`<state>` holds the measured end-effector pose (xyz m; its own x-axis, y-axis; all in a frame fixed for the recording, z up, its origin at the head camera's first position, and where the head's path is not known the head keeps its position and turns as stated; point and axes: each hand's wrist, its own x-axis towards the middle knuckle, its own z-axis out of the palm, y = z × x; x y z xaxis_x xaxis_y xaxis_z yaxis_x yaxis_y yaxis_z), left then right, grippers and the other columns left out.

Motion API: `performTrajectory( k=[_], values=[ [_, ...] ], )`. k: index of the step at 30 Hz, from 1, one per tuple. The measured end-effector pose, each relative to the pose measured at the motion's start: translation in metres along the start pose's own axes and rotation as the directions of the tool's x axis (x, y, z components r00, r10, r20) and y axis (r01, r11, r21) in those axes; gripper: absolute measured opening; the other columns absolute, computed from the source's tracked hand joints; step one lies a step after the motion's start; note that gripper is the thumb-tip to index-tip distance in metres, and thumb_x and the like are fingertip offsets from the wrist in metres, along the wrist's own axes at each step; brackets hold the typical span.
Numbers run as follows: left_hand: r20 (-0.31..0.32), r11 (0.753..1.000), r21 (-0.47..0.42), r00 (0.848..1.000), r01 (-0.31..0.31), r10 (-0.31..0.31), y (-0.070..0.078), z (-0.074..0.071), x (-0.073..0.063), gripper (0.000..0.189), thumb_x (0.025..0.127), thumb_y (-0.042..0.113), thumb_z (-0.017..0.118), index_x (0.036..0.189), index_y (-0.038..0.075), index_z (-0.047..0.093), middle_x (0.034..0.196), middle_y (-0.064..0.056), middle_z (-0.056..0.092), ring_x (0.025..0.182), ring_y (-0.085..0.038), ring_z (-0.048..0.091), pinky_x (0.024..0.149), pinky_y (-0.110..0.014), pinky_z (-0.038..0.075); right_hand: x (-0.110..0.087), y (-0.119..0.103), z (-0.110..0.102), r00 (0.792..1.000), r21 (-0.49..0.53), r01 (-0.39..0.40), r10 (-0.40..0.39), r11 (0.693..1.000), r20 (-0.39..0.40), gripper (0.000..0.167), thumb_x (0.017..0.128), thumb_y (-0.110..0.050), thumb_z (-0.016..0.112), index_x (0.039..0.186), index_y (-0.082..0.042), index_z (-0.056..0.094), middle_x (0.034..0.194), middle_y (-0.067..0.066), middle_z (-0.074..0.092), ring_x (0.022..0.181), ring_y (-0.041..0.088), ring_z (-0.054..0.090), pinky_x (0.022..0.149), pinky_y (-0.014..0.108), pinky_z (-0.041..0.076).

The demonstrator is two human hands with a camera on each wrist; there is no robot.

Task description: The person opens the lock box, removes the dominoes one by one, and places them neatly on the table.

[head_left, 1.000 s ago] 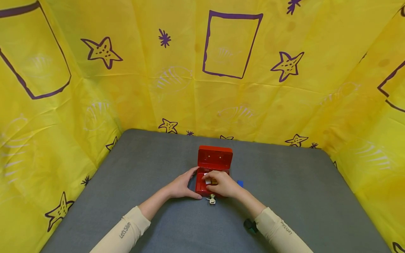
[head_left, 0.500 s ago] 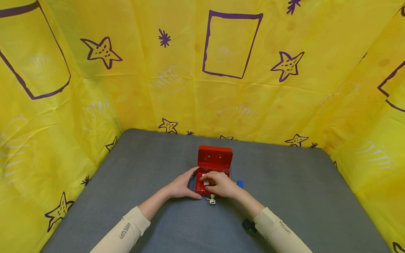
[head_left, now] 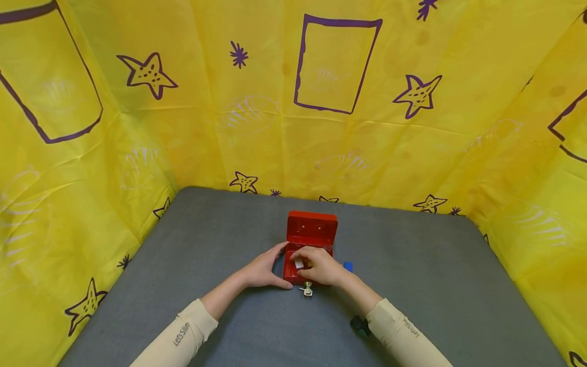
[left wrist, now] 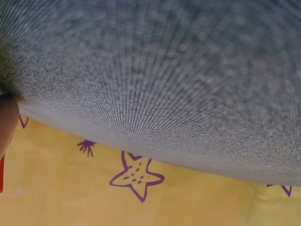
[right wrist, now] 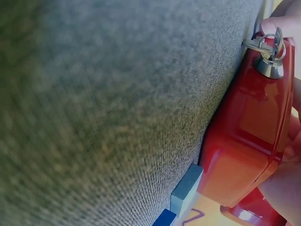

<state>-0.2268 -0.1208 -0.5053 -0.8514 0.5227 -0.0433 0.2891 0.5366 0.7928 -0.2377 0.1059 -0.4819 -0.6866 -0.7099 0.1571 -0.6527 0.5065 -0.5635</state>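
Observation:
A red metal cash box (head_left: 288, 272) stands on the grey table with its lid (head_left: 312, 224) raised. Keys on a ring (right wrist: 273, 49) hang from the lock (right wrist: 269, 68) on its front. My left hand (head_left: 263, 269) spans the box's left side, thumb at the front corner and fingertips near the back one, fingers fairly straight. Bent fingers of my right hand (head_left: 321, 266) reach over the front wall into the box. A small white piece (head_left: 299, 264) shows in the gap between thumb and forefinger; I cannot tell whether the fingers pinch anything.
Right of the box lies a small block with a blue end (head_left: 348, 266); its grey part (right wrist: 186, 188) sits close to the box. A dark round object (head_left: 359, 326) lies beside the right sleeve (head_left: 390, 323). Yellow patterned cloth (head_left: 257, 142) encloses the table.
My right hand has shifted slightly left inside the box, and the orange-brown patch seen under its fingers earlier is mostly covered. The left hand and box stay put.

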Motion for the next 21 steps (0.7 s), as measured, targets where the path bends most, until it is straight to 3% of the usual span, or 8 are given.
performTrajectory(
  k=[12, 21],
  values=[
    [0.001, 1.0, 0.01, 1.0, 0.013, -0.013, 0.0006, 0.0006, 0.0004, 0.105, 0.07, 0.038, 0.088, 0.152, 0.012, 0.027, 0.15, -0.008, 0.039, 0.133, -0.03, 0.041, 0.109, -0.054, 0.033, 0.0029, 0.0052, -0.0003, 0.999, -0.029, 0.036, -0.036, 0.999, -0.022, 0.034, 0.083, -0.007, 0.076, 0.115, -0.004, 0.065, 0.112, 0.007, 0.067, 0.1, 0.023, 0.061, 0.091, 0.039, 0.051],
    [0.001, 1.0, 0.013, 1.0, 0.023, -0.023, 0.0003, 0.0009, 0.0016, 0.107, 0.07, 0.038, 0.088, 0.152, 0.01, 0.026, 0.151, -0.01, 0.038, 0.134, -0.03, 0.04, 0.109, -0.054, 0.032, 0.003, 0.0044, -0.0006, 1.0, -0.026, 0.017, -0.017, 1.0, -0.009, 0.034, 0.083, -0.005, 0.075, 0.116, -0.004, 0.065, 0.114, 0.007, 0.066, 0.102, 0.022, 0.06, 0.093, 0.04, 0.05]
  ],
)
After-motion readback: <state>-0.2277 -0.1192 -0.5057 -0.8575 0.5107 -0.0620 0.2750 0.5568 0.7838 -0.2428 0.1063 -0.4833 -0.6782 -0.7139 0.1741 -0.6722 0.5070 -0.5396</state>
